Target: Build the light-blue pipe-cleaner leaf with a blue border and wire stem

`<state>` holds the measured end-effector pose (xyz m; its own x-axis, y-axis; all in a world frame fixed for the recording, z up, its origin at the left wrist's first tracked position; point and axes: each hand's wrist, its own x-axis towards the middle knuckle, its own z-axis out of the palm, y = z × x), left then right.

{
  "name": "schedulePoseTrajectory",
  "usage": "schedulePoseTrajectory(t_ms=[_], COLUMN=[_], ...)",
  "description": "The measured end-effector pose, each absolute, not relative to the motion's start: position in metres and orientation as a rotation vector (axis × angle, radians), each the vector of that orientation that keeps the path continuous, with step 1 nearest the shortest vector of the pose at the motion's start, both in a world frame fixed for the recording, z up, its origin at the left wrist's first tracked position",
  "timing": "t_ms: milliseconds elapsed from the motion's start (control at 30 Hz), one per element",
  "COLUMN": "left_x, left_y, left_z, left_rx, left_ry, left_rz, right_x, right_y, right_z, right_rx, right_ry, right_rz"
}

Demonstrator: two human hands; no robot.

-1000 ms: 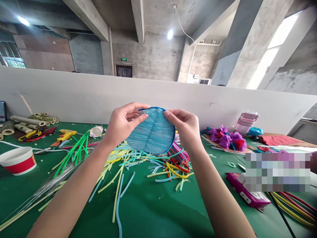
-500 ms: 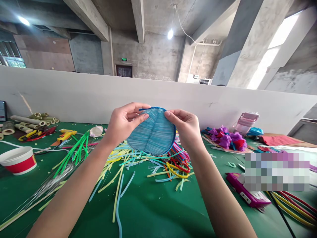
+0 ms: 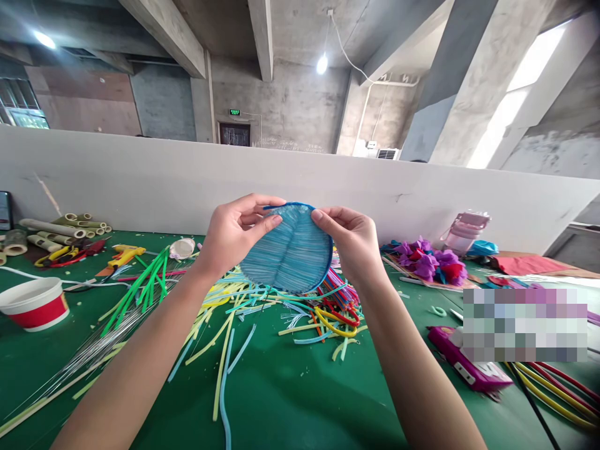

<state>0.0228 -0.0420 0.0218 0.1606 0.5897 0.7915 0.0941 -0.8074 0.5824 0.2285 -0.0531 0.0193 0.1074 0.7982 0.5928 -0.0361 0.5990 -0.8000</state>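
Observation:
A round blue disc of fine threads (image 3: pixel 288 250), with a darker blue rim and a line down its middle like a leaf vein, is held up above the table. My left hand (image 3: pixel 237 228) pinches its upper left edge between thumb and fingers. On the upper right edge, the thumb and fingers of my right hand (image 3: pixel 349 234) are closed too. A thin blue strip shows at the fingertips of my left hand. Behind and below the disc lies a heap of coloured tubes and cords (image 3: pixel 342 300), partly hidden by it.
The green table (image 3: pixel 290 400) carries a paper cup (image 3: pixel 35 303), bamboo pieces (image 3: pixel 56 228), pliers (image 3: pixel 70 253), a yellow glue gun (image 3: pixel 125 255), green tubes (image 3: pixel 140 290) and thin wires. At right are purple fabric flowers (image 3: pixel 431 259), a pink bottle (image 3: pixel 466 231) and a magenta packet (image 3: pixel 469 362). A white partition (image 3: pixel 300 175) stands behind.

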Motion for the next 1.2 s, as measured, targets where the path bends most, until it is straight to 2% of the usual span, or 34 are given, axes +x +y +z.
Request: schedulePoseTrajectory(t_ms=[467,733,1200], left_x=[0.023,0.021,0.020], left_y=[-0.042,-0.040,-0.038], left_z=[0.022,0.023,0.023], left_rx=[2.054,2.028,2.038], left_ry=[0.651,0.748,0.780], left_rz=[1.700,1.788,1.784], right_x=[0.229,0.236,0.240], right_y=[-0.053,-0.045,-0.046], right_z=[0.018,0.017,0.018], right_rx=[-0.708,-0.642,-0.668], right_ry=[-1.329,-1.429,-1.445], right_rz=[0.671,0.850,0.891])
